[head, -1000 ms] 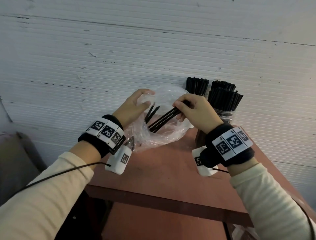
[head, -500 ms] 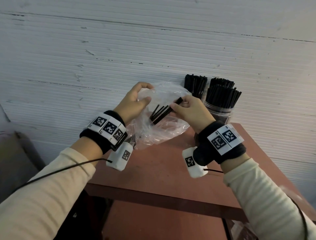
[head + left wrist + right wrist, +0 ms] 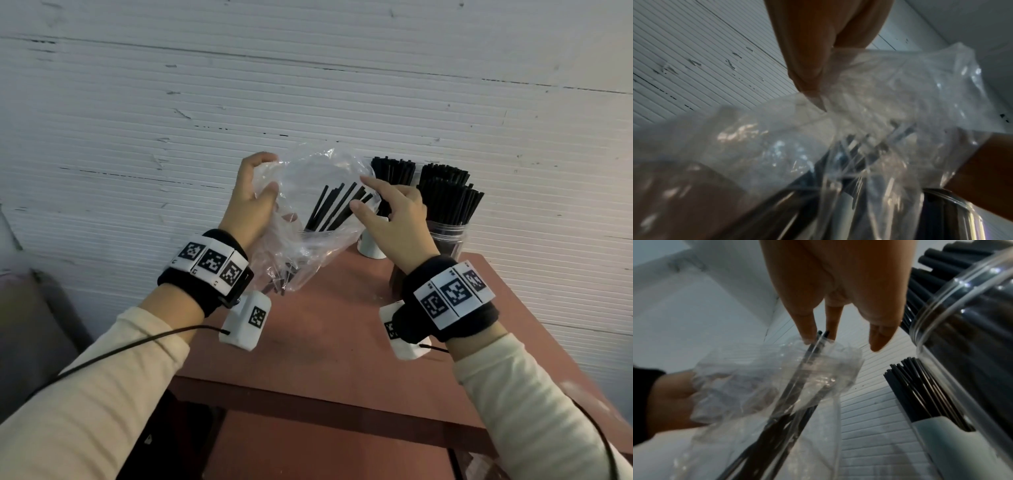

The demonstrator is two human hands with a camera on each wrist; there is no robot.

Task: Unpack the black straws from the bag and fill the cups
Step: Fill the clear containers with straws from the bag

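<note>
A few black straws left inside the clear plastic bag, tips fanned up toward the mouth, lower ends down in the crumpled bottom just above the worktop. Left hand grip clenched on the bag's left rim, holding the mouth open. Right hand grip released, thumb and forefinger spread at the straw tips, nothing pinched yet.

Best to gather all the tips in one pinch, then draw along their slant so none snag the film. Keep the bag's mouth taut and steady.

Beyond, to the right: a white cup and a clear cup, both already crowded with straws, so probably a tight fit; ease the ends in upright.
</note>
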